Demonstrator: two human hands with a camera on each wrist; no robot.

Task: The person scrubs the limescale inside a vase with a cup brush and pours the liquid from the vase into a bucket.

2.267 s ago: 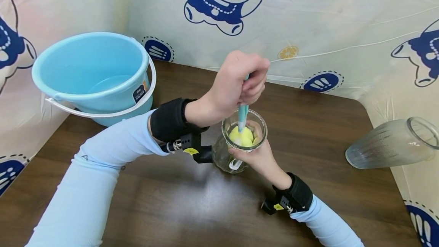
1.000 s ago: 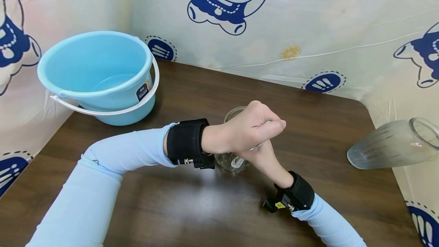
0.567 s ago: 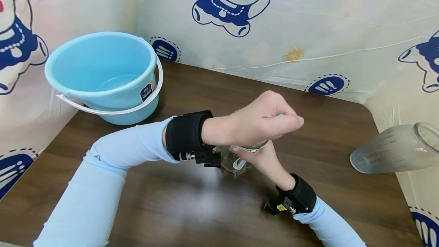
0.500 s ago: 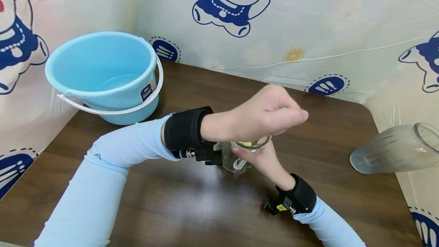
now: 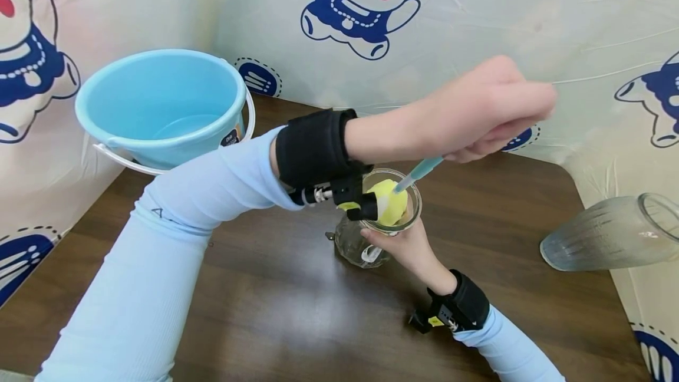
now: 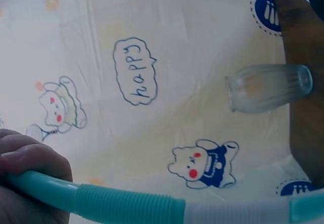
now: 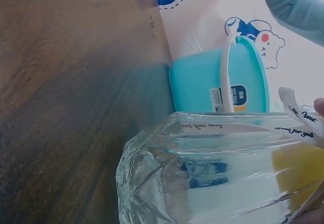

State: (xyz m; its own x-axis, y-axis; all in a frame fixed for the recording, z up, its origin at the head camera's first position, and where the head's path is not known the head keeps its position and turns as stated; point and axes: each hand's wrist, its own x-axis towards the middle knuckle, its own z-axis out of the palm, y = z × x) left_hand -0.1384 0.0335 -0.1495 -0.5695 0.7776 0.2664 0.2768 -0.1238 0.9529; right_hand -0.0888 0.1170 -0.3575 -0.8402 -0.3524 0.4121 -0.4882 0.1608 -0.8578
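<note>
My left hand (image 5: 495, 114), raised above the vase's mouth, grips the teal handle (image 5: 424, 168) of a bottle brush. In the left wrist view the handle (image 6: 131, 202) runs from teal to a ribbed white section. The brush's yellow sponge head (image 5: 391, 208) sits inside the mouth of a clear glass vase (image 5: 352, 246), and the handle tilts to the right. My right hand (image 5: 405, 246) holds the vase around its neck, with most fingers hidden behind the glass. In the right wrist view the vase (image 7: 202, 168) carries a printed white ribbon (image 7: 296, 120).
A light blue bucket (image 5: 159, 155) with a white handle stands at the table's back left. A second ribbed glass vase (image 5: 594, 237) stands upright near the right edge of the brown table (image 5: 297, 323). A printed curtain (image 5: 477, 22) hangs behind.
My left hand went down over the vase, then rose up and to the right. The handle now leans right and the yellow sponge shows in the mouth. My right hand keeps its hold.
</note>
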